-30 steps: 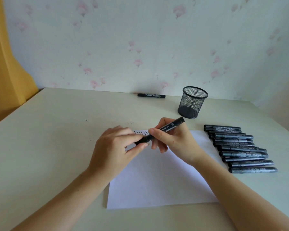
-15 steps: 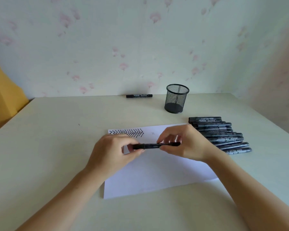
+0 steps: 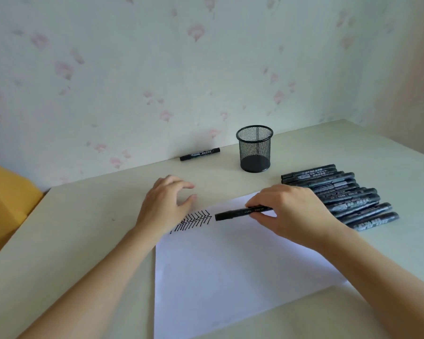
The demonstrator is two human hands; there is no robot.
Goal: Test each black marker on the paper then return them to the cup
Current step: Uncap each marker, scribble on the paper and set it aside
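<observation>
My right hand [image 3: 289, 214] grips a capped black marker [image 3: 235, 213] that lies level over the white paper [image 3: 230, 270], its cap end pointing left. My left hand [image 3: 165, 204] hovers over the paper's top-left corner with relaxed fingers, holding nothing. A band of black zigzag test strokes [image 3: 196, 220] marks the paper between the hands. Behind them stands the black mesh cup [image 3: 254, 148], which looks to hold nothing. Several black markers [image 3: 340, 194] lie in a row to the right, partly hidden by my right hand. One more marker [image 3: 200, 154] lies by the wall.
The pale table [image 3: 83, 228] meets a flowered wall at the back. Something yellow [image 3: 5, 199] sits beyond the table's left edge. The table's right edge runs close past the row of markers.
My left hand has let go of the marker and drawn back to the left. My right hand now holds the marker alone. The view has swung so the table looks tilted.
</observation>
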